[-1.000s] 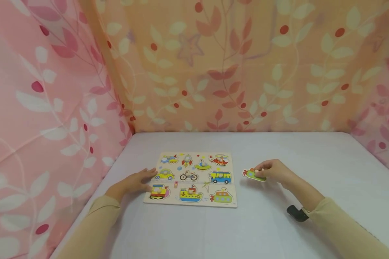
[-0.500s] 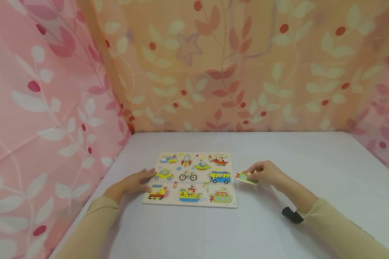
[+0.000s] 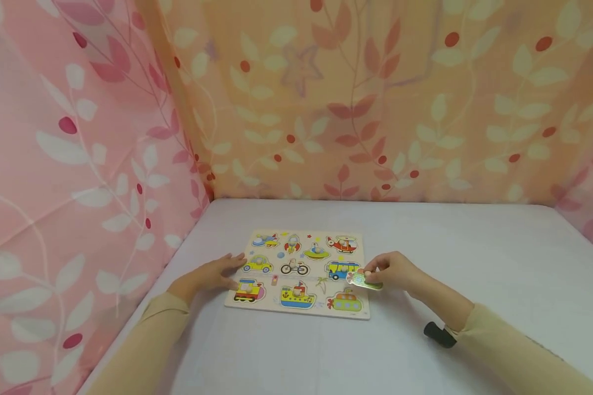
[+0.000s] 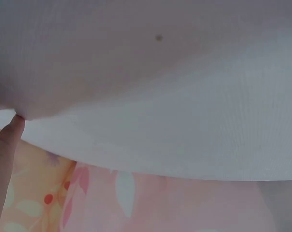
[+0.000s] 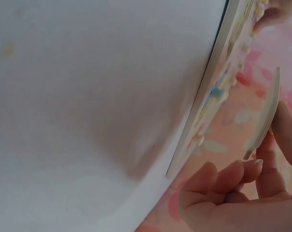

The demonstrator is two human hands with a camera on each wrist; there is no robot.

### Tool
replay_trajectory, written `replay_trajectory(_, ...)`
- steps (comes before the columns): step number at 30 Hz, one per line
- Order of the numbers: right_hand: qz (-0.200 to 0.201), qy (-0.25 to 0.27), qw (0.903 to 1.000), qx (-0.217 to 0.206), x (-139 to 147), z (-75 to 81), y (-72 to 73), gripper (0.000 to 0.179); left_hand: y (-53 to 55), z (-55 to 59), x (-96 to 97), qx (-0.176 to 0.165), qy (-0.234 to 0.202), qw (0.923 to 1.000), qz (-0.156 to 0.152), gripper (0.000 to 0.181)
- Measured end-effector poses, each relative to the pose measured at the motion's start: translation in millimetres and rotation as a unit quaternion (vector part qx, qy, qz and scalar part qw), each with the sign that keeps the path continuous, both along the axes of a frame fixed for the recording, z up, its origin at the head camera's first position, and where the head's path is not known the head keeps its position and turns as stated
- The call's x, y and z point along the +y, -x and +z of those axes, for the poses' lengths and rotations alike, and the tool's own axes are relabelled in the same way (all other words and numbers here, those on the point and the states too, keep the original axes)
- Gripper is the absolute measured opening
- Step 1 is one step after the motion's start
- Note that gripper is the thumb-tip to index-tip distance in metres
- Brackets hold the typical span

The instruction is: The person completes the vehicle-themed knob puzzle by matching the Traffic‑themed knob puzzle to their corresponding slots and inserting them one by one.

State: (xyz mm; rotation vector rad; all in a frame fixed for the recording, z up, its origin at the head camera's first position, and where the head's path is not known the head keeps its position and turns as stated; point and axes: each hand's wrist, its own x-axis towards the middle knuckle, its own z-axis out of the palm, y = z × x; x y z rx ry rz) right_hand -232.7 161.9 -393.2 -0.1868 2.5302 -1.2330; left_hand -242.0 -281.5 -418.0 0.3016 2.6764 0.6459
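Observation:
My right hand (image 3: 394, 270) pinches a green submarine puzzle piece (image 3: 359, 280) by its knob, over the right edge of the wooden puzzle board (image 3: 272, 299). From the right wrist view, the piece (image 5: 270, 113) stands edge-on between thumb and fingers, apart from the board (image 5: 196, 108). A submarine-shaped recess (image 3: 345, 302) lies at the board's lower right corner, just below the held piece. My left hand (image 3: 211, 274) rests at the board's left edge with fingers spread. Only a few of its fingers (image 4: 10, 130) show in the left wrist view.
Knobbed vehicle pieces sit in the board, among them a blue bus (image 3: 342, 270), a boat (image 3: 296, 296) and a train (image 3: 247, 291). The board lies on a white-covered table (image 3: 296, 351). Floral curtains (image 3: 356, 99) rise behind and at the sides. A black object (image 3: 440, 335) is at the right sleeve.
My right hand has moved left with the submarine piece, from beside the board to over its right edge. The left hand stays at the board's left side. The head view has shifted slightly.

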Motion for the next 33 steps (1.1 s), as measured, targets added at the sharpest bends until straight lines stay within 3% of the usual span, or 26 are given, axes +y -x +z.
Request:
replay_trajectory(8,-0.004,0.003,0.9999,-0.014,-12.6,0.9,-6.5,0.011,-1.2,2.9,-1.7,0.000,0.002,1.0000,-0.005,0.073)
replay_trajectory(18,0.002,-0.007,0.9996,-0.027,-26.2,-14.8,-13.4,0.009,-1.3,-1.4,0.1,0.007,0.000,0.9998,-0.019,0.074)
replay_trajectory(33,0.015,-0.029,0.9988,-0.037,-39.8,-15.6,-17.8,0.009,-1.7,-1.1,2.0,0.007,-0.002,0.9997,-0.022,0.075)
